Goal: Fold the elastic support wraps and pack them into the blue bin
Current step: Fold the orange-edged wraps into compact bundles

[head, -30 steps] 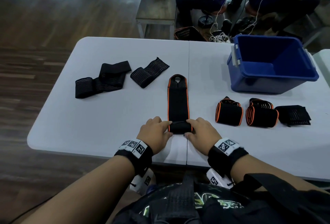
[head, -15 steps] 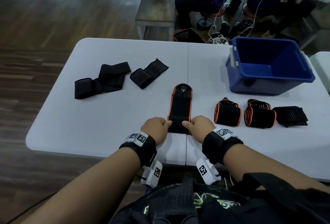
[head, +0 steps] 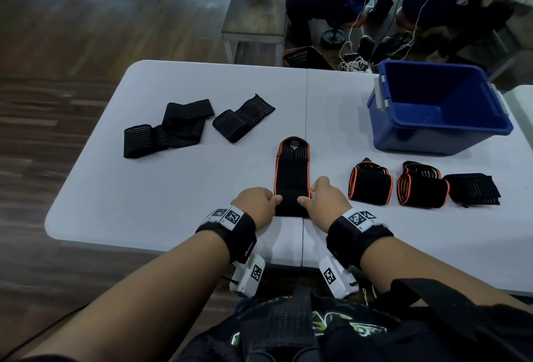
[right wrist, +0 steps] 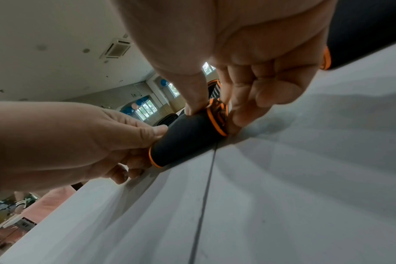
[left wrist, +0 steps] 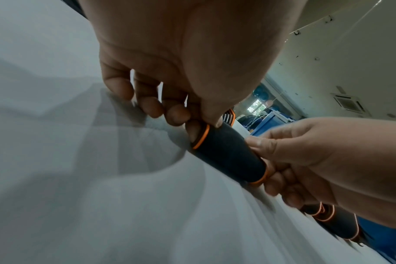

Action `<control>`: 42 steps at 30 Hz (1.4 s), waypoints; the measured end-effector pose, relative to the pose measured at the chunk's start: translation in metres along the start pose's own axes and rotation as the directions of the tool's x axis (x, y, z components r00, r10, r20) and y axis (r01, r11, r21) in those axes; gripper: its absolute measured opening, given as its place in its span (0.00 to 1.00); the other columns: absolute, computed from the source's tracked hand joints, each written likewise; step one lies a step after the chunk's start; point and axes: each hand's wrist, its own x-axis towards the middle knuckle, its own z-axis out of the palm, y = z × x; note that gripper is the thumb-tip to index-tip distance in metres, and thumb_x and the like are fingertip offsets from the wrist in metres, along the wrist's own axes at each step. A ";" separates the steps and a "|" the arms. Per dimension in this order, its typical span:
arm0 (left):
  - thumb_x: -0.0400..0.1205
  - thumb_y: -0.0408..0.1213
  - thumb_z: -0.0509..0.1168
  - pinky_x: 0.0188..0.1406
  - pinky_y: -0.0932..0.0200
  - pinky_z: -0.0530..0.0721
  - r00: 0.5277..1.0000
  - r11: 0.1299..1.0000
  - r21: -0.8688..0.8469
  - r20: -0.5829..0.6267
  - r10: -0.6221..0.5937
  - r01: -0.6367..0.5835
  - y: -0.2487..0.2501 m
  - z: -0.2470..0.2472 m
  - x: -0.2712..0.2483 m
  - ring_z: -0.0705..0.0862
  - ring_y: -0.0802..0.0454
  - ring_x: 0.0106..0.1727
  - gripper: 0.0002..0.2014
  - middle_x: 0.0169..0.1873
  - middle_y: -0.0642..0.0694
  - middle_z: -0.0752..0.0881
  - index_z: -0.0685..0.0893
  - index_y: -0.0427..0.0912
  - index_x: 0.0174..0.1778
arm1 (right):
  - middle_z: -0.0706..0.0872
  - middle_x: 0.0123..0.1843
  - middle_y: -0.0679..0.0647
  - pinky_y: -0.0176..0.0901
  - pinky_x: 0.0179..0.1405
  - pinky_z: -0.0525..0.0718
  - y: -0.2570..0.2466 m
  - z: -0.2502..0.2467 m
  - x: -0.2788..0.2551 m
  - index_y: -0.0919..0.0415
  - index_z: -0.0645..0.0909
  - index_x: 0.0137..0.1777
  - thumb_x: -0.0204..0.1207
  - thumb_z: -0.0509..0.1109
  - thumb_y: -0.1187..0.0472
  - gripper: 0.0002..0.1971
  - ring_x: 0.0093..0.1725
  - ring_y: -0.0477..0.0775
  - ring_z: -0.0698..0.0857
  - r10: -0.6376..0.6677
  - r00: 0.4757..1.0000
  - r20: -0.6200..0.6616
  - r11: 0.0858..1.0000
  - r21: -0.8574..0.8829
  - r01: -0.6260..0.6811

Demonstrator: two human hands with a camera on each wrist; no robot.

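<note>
A black wrap with orange edging [head: 292,171] lies lengthwise on the white table [head: 173,188], its near end rolled into a tight cylinder [left wrist: 228,153] [right wrist: 183,141]. My left hand [head: 256,207] pinches the roll's left end, thumb on top. My right hand [head: 324,198] pinches its right end the same way. Two rolled orange-edged wraps [head: 370,184] [head: 422,188] and a folded black one [head: 473,190] sit to the right. The blue bin [head: 438,108] stands open at the back right; what I see of its inside holds nothing.
Two loose black striped wraps [head: 170,132] [head: 243,118] lie at the back left of the table. Beyond the table stand a wooden bench [head: 256,13] and seated people with cables on the floor. The table's near edge runs just under my wrists.
The roll has grown and travelled away from me along the wrap, so the flat part is shorter. Both hands moved forward with it.
</note>
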 end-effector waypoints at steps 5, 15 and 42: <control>0.82 0.54 0.68 0.54 0.48 0.81 0.964 0.990 0.111 -0.241 0.114 -0.090 0.003 -0.010 -0.009 0.80 0.47 0.53 0.10 0.48 0.50 0.82 0.83 0.52 0.51 | 0.87 0.53 0.61 0.51 0.50 0.83 0.007 0.002 -0.010 0.59 0.70 0.69 0.85 0.63 0.58 0.14 0.51 0.62 0.85 -0.159 0.987 -0.019 0.985 -0.073 0.158; 0.83 0.44 0.67 0.53 0.49 0.79 0.948 0.939 0.280 -0.188 0.257 -0.199 -0.016 0.002 -0.010 0.78 0.43 0.57 0.24 0.55 0.47 0.81 0.74 0.59 0.76 | 0.78 0.67 0.57 0.49 0.62 0.80 0.026 0.008 -0.010 0.52 0.61 0.84 0.82 0.64 0.59 0.31 0.63 0.61 0.80 -0.240 0.970 0.042 0.951 -0.188 0.244; 0.90 0.52 0.53 0.37 0.53 0.71 0.997 0.989 -0.144 -0.072 0.025 -0.036 0.012 -0.015 0.024 0.79 0.45 0.38 0.24 0.30 0.46 0.79 0.76 0.42 0.32 | 0.90 0.44 0.67 0.51 0.50 0.82 0.024 -0.010 0.024 0.62 0.81 0.35 0.89 0.55 0.47 0.26 0.43 0.65 0.87 0.007 0.999 0.053 0.978 0.206 -0.018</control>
